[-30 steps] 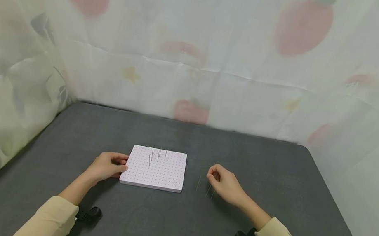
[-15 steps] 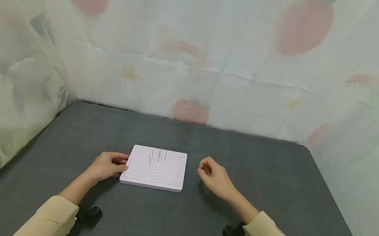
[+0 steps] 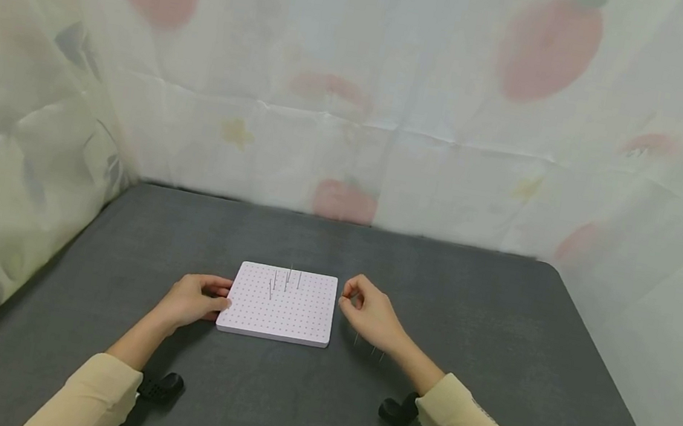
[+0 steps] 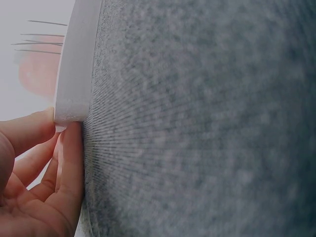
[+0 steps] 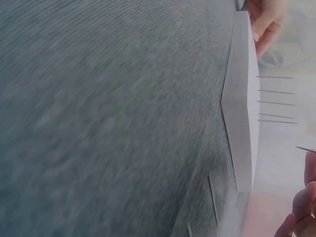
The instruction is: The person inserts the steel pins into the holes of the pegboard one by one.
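Note:
A white board (image 3: pixel 296 322) with rows of small dots or holes lies flat on the dark tabletop. Several thin needles stand up from its far left part, among them one upright needle (image 5: pixel 276 92); one leans. My left hand (image 3: pixel 192 296) grips the board's left edge, thumb on the top face and fingers against the side. Just past the right edge, my right hand (image 3: pixel 372 316) is raised above the table. Thumb and fingertips pinch a needle (image 5: pixel 305 149), whose point sticks out in the right wrist view; the rest of it is hidden.
Loose needles lie on the table right of the board, partly under my right hand, one being a thin needle (image 5: pixel 213 197). A pale curtain (image 3: pixel 351 154) with fruit prints hangs behind the dark table (image 3: pixel 282 406). Black wrist devices sit below both hands.
My right hand has moved left and slightly away from me, from above the loose needles to beside the board's right edge. The left hand and the board have stayed in place.

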Tool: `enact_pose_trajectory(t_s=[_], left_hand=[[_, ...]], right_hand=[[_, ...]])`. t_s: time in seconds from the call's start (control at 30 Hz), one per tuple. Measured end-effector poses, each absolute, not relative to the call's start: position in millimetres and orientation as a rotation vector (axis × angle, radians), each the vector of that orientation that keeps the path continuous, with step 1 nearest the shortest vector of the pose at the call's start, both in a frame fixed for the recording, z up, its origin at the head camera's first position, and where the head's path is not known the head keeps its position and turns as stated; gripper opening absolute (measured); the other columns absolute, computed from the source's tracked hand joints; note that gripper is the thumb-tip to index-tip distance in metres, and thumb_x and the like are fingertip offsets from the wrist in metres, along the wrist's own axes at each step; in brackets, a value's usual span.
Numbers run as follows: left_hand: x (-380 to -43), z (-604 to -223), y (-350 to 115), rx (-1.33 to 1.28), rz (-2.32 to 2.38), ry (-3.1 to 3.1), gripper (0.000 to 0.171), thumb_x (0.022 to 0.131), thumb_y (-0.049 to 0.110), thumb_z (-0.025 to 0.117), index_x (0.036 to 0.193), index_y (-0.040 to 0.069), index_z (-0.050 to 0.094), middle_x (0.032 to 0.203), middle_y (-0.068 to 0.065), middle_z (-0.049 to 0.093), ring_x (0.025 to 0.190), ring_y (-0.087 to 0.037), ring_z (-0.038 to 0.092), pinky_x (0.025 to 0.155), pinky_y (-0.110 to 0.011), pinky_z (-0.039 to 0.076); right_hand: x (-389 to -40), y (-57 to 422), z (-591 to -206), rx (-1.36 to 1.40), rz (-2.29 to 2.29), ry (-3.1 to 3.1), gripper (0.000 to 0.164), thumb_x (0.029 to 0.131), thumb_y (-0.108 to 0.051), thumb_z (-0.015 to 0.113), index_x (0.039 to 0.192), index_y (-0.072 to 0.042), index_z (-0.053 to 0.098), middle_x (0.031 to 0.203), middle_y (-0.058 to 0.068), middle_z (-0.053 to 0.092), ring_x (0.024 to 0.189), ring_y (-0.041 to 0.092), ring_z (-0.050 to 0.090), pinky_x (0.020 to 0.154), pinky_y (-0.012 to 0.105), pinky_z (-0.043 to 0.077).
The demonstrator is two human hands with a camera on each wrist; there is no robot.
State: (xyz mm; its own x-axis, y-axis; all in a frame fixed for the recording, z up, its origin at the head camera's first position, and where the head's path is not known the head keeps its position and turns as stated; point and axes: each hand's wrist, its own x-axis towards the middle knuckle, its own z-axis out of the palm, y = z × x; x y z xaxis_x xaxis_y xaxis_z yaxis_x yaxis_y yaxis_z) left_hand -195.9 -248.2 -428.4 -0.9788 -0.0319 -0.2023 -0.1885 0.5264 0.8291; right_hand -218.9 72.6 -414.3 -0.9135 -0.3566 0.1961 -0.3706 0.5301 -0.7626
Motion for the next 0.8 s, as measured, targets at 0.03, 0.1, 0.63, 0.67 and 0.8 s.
enact_pose_trajectory(t_s=[0.03,0.1,0.63,0.67,0.8], left_hand=[[-196.1,-428.5,-248.3,-0.188,1.443,2.599,0.043,0.082,0.005,0.066,0.123,-0.003,0.054,0.108,-0.017,0.059,0.081,-0.016,0.062,0.068,-0.032,0.056],[-196.0,-428.2,-248.3,-0.194,1.445,2.594,0.043,0.082,0.005,0.066,0.123,-0.002,0.054,0.108,-0.017,0.059,0.082,-0.016,0.061,0.068,-0.031,0.056],[-195.3,-428.3,-248.5,-0.182,1.443,2.596,0.042,0.083,0.005,0.065,0.123,-0.003,0.054,0.107,-0.017,0.059,0.082,-0.016,0.061,0.068,-0.031,0.056],[-195.3,-428.2,-248.5,-0.182,1.442,2.597,0.042,0.083,0.005,0.065,0.122,-0.003,0.054,0.107,-0.017,0.059,0.082,-0.016,0.061,0.068,-0.031,0.056],[-195.5,-428.8,-248.1,-0.178,1.449,2.596,0.042,0.083,0.005,0.065,0.122,-0.004,0.054,0.107,-0.017,0.059,0.081,-0.016,0.062,0.067,-0.031,0.056]], right_hand=[[-219.1,70.4,-414.0,0.642,1.384,-2.731,0.006,0.087,-0.015,0.057,0.09,-0.018,0.052,0.068,-0.003,0.046,0.056,0.009,0.04,0.049,0.02,0.032],[-219.7,65.8,-414.0,0.635,1.408,-2.732,0.006,0.087,-0.015,0.057,0.09,-0.017,0.052,0.067,-0.003,0.045,0.056,0.009,0.039,0.048,0.02,0.031],[-229.0,31.3,-422.7,0.715,1.322,-2.619,0.008,0.083,-0.011,0.058,0.087,-0.015,0.053,0.079,-0.006,0.055,0.059,0.007,0.042,0.05,0.019,0.034],[-229.7,28.9,-422.7,0.715,1.318,-2.618,0.008,0.082,-0.011,0.059,0.087,-0.015,0.054,0.08,-0.006,0.057,0.059,0.007,0.042,0.051,0.019,0.034],[-231.6,19.5,-422.2,0.7,1.299,-2.63,0.007,0.083,-0.012,0.061,0.087,-0.017,0.056,0.081,-0.007,0.059,0.057,0.006,0.042,0.051,0.018,0.034]])
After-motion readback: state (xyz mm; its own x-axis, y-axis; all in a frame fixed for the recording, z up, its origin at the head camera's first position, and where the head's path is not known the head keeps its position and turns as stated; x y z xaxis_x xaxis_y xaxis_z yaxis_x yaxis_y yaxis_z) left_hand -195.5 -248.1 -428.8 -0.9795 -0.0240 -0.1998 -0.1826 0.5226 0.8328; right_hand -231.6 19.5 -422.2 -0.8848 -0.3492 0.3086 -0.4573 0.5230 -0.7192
